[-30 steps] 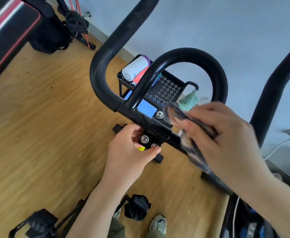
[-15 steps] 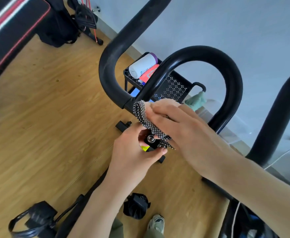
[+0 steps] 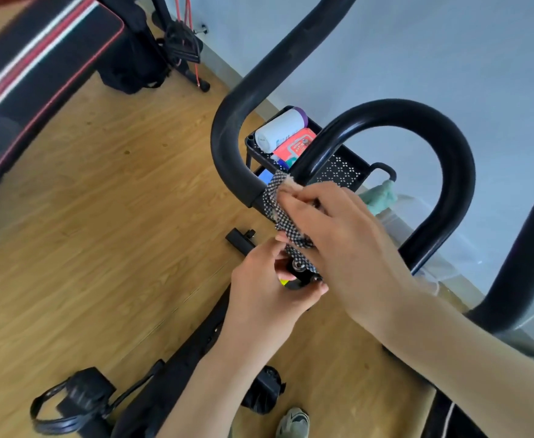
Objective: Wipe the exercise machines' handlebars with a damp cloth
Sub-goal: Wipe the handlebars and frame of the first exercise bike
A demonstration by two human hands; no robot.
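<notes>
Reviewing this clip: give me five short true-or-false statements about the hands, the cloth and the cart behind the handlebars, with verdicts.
1. The right hand presses a checkered cloth against the black handlebar. True.
2. The left hand holds a spray bottle. False: it grips the bolted clamp below the handlebars.
3. A white cylindrical container lies in the black cart behind the bars. True.
4. The cloth is plain green. False: it is black-and-white checkered; a green cloth hangs by the cart.
5. The floor is carpeted. False: the wooden floor is bare boards.
</notes>
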